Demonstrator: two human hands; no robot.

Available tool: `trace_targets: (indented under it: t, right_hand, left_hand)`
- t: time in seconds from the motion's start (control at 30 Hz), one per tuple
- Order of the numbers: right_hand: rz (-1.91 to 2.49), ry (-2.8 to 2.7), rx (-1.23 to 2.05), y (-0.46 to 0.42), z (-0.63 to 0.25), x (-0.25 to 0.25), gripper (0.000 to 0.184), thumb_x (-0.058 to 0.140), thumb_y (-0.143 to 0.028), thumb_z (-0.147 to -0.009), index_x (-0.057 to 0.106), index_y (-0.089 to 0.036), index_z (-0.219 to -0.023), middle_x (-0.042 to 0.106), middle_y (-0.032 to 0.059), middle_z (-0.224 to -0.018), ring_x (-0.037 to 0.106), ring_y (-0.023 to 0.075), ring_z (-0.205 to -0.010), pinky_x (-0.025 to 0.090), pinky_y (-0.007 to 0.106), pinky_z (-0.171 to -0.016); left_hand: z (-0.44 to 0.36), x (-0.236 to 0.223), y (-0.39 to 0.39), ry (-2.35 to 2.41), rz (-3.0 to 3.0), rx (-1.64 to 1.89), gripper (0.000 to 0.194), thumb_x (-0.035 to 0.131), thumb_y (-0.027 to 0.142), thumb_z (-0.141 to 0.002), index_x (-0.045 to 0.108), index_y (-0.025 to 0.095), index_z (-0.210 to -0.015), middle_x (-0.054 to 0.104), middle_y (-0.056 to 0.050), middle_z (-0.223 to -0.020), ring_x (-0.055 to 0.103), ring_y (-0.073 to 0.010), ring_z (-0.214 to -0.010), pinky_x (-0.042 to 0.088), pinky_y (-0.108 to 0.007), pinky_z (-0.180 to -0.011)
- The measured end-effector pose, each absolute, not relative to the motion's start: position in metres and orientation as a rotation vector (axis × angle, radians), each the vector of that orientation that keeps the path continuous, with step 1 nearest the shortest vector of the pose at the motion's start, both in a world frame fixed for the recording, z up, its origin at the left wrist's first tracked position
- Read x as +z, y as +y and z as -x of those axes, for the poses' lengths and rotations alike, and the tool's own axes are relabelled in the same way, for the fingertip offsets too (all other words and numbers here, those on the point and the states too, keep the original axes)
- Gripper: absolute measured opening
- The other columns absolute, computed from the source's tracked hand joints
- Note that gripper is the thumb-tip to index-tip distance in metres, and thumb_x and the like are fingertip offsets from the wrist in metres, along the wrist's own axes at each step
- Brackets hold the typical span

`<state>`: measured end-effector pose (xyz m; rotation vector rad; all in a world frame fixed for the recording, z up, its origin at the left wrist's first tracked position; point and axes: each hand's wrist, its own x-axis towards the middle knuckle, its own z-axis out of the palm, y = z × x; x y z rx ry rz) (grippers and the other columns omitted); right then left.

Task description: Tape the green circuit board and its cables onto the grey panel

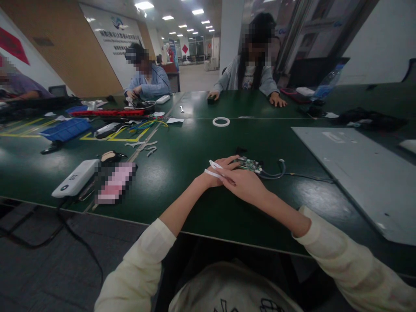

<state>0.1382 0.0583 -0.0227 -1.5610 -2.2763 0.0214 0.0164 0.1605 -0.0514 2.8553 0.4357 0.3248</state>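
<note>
And out on the left, a white box (76, 178) sits near the table's edge, a blurred pink item (117, 182) just beside it! Beyond them, a blue tray (68, 130), and right behind that, a long red strip (107, 113). Wires (147, 124), yellow and blue, sprawl nearby; a little wrench (182, 109) lies further along. Over to the right, the big grey panel (354, 173) lies flat, a bottle (328, 84) beyond it. And straight across, a co-worker (250, 71) in a striped top, one hand on a small black block (212, 99)!

Dim overall, bright ceiling lights (197, 11), glare on green tabletop (182, 147), soft, stretched edges
</note>
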Motion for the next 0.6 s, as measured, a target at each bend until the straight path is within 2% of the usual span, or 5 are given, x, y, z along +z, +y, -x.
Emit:
trace_targets:
  t: [0.17, 0.27, 0.37, 0.47, 0.6]
  right_hand:
    - [1.611, -2.188, 0.066, 0.056, -0.155, -0.005, 0.045, 0.037, -0.045, -0.091, 0.053, -0.024, -0.127, 0.067, 0.0051, -0.078, 0.060, 0.0193, -0.065, 0.042, 0.029, -0.055]
    - [1.727, -1.964, 0.069, 0.070, -0.193, 0.002, 0.045, 0.035, -0.046, -0.091, 0.053, -0.022, -0.126, 0.064, 0.0034, -0.072, 0.058, 0.0174, -0.061, 0.041, 0.029, -0.058]
    - [1.880, -1.788, -0.024, 0.089, -0.256, -0.005, 0.045, 0.037, -0.044, -0.090, 0.054, -0.017, -0.123, 0.065, 0.0076, -0.086, 0.059, 0.0199, -0.077, 0.042, 0.031, -0.072]
    - [2.166, -1.654, -0.236, 0.096, -0.323, -0.026, 0.052, 0.043, -0.040, -0.087, 0.051, -0.006, -0.125, 0.057, 0.0210, -0.112, 0.051, 0.0277, -0.105, 0.036, 0.036, -0.087]
    - [2.509, -1.396, -0.275, 0.086, -0.381, -0.058, 0.054, 0.042, -0.039, -0.087, 0.048, -0.002, -0.126, 0.049, 0.0290, -0.119, 0.043, 0.0320, -0.114, 0.033, 0.040, -0.089]
  left_hand:
    - [-0.019, -0.055, 0.159, 0.467, -2.790, 0.475, 0.044, 0.052, 0.030, -0.086, 0.042, 0.022, -0.127, 0.031, -0.011, -0.141, 0.039, -0.0260, -0.126, 0.039, -0.046, -0.101]
    - [-0.020, -0.057, 0.158, 0.550, -2.794, 0.542, 0.041, 0.051, 0.032, -0.086, 0.044, 0.020, -0.126, 0.036, -0.012, -0.132, 0.046, -0.0254, -0.117, 0.044, -0.044, -0.095]
    - [-0.021, -0.055, 0.157, 0.579, -2.815, 0.528, 0.044, 0.050, 0.039, -0.087, 0.044, 0.017, -0.125, 0.039, -0.013, -0.126, 0.050, -0.0248, -0.110, 0.047, -0.042, -0.091]
    - [-0.020, -0.051, 0.155, 0.584, -2.806, 0.479, 0.050, 0.048, 0.047, -0.087, 0.043, 0.018, -0.127, 0.041, -0.013, -0.124, 0.051, -0.0252, -0.108, 0.047, -0.043, -0.089]
    - [-0.020, -0.047, 0.152, 0.615, -2.797, 0.462, 0.060, 0.056, 0.052, -0.080, 0.043, 0.019, -0.128, 0.038, -0.013, -0.128, 0.048, -0.0274, -0.112, 0.046, -0.044, -0.090]
